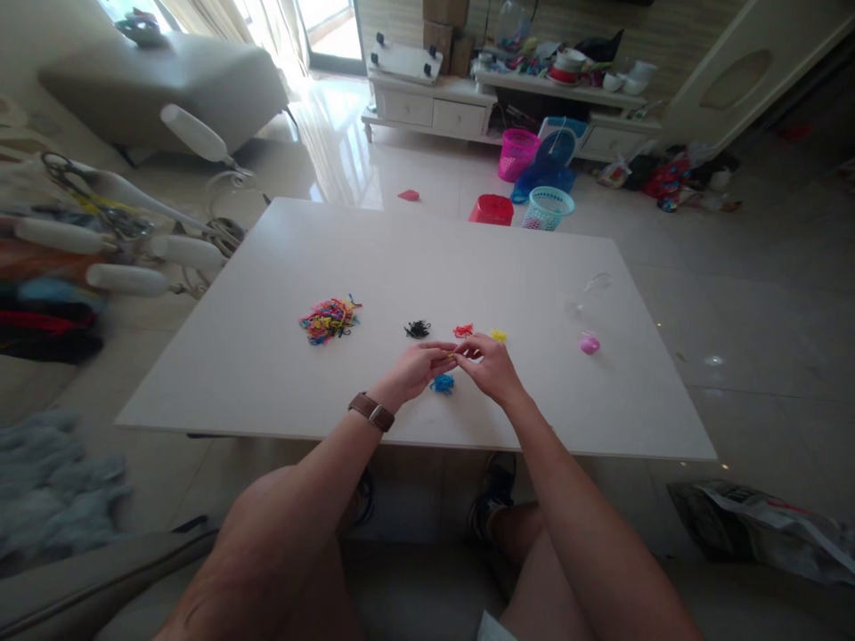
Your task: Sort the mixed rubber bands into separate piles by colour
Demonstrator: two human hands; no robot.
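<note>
Two-handed handling at a white table (394,254). At the centre of the frame, the left hand (419,367) and right hand (491,361) meet fingertip to fingertip, pinching a small yellow piece (451,355) between them; a fingertip hold probably suits so slight a thing. Bunched strands surround the hands: black pile (418,329), red pile (463,330) and yellow pile (499,336) in a loose row above, blue pile (442,384) just below. Each lies apart from the next—a spacing that seems to keep the colours distinct, within easy reach. The mixed pile (329,320), left of centre, stands well clear of these. Right of centre lie a pink thing (589,344) and, near it, something transparent, too faint to identify.

Containers occupy the upper right of centre, on the floor: pink basket (517,153), red bin (492,210) and pale blue basket (549,205)—their contents cannot be told.
</note>
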